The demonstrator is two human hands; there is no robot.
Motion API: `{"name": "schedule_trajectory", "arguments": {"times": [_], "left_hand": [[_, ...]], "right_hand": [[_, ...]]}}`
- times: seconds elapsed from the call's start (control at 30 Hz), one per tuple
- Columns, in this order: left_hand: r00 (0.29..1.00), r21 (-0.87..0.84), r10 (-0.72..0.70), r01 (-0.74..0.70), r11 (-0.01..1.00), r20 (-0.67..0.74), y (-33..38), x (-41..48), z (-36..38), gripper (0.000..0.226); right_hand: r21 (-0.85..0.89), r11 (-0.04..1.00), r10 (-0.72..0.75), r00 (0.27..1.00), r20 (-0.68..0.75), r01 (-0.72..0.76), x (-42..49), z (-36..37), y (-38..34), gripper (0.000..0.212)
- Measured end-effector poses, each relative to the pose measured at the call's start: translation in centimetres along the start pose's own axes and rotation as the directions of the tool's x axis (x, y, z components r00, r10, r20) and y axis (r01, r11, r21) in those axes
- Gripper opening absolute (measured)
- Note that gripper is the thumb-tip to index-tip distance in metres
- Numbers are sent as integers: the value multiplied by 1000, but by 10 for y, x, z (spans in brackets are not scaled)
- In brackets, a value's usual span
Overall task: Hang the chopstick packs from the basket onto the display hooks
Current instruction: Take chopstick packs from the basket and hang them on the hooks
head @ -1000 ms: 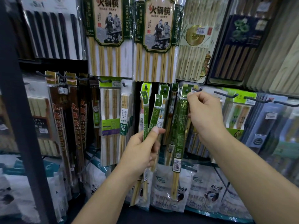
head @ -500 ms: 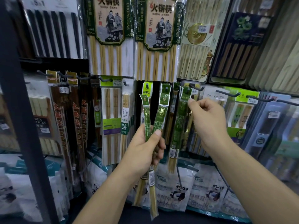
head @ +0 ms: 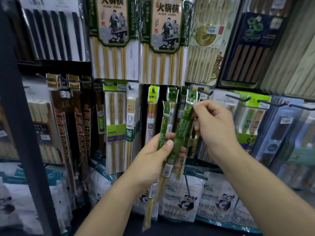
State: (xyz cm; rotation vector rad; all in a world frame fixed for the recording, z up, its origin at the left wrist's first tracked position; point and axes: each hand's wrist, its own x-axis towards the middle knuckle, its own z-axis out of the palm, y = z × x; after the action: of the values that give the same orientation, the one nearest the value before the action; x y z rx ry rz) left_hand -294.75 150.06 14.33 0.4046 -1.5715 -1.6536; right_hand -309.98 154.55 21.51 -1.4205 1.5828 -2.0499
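The left hand grips a bundle of chopstick packs low before the crowded rack. The right hand pinches the top of one green pack, just left of a hook. Hanging packs press close on both sides, and blur smears the pinched pack's print.

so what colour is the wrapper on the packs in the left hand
Green; the head view shows the packs in the left hand.
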Motion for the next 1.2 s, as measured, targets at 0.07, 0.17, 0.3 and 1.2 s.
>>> {"name": "schedule_trajectory", "arguments": {"times": [0.07, 0.17, 0.3, 1.2], "left_hand": [[1000, 35, -13, 14, 999, -28, -1, 1, -2, 22], [999, 40, -11, 13, 999, -53, 1, 2, -4, 22], [998, 77, -4, 10, 997, -66, 1, 1, -6, 21], [996, 88, -53, 59, 994, -70, -1, 3, 1, 25]], "right_hand": [[7, 999, 34, 997, -63, -34, 8, -3, 0, 29], [-48, 999, 13, 997, -82, -17, 15, -5, 5, 27], [-82, 996, -34, 995, -98, 26, 18, -5, 9, 24], [-76, 997, -15, 996, -89, 8, 3, -7, 12, 27]]}}
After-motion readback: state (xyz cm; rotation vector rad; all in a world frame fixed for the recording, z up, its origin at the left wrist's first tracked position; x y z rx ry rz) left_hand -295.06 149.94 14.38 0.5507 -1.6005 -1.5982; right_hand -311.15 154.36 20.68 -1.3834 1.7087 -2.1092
